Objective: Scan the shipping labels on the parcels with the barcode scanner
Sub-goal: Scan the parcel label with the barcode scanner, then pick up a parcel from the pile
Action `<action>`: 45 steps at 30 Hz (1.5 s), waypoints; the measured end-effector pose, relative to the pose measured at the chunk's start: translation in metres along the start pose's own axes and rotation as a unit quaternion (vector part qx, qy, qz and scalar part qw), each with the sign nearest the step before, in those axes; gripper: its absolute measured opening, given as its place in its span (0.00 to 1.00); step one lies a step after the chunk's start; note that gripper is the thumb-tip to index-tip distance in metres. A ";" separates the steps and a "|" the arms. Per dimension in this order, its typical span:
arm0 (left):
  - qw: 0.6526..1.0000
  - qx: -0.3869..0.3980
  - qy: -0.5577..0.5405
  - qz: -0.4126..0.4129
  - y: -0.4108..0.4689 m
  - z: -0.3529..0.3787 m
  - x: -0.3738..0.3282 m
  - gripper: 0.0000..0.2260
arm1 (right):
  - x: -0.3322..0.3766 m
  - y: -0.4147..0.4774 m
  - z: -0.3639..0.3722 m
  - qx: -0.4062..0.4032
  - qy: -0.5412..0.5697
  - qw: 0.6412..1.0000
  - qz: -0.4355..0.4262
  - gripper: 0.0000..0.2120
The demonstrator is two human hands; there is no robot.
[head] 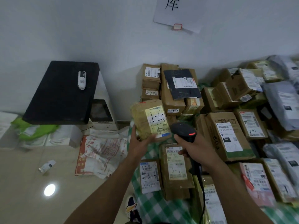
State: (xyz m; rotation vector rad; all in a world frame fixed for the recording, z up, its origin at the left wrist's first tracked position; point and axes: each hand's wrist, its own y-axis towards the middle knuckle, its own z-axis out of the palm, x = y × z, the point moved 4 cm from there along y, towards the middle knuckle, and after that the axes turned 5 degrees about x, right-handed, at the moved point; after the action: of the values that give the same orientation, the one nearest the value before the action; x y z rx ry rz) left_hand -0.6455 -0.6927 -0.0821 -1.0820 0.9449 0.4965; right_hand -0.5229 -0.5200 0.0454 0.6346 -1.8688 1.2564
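Fingers of left hand (pixel 139 143) cup yellow taped parcel (pixel 149 120) from its 7 o'clock, right hand (pixel 199 150) clamped round barcode scanner (pixel 184 130) at its 4 o'clock; shallow grip may slip, tape glare may spoil read.

Tilted yellow parcel (pixel 145 122) beside black scanner (pixel 184 130)

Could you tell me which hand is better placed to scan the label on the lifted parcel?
The right hand: it grips the scanner, whose head sits beside the label, while the left hand holds the parcel.
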 end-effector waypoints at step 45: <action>0.979 -0.041 0.046 0.193 -0.083 0.003 -0.126 0.48 | 0.071 -0.109 -0.010 0.035 -0.090 0.986 -0.134 0.20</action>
State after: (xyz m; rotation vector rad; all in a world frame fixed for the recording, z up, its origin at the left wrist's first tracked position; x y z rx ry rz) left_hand -0.6491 -0.7127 0.0681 -1.0031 1.2352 0.8142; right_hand -0.4782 -0.5518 0.1634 1.0313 -1.8163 1.1229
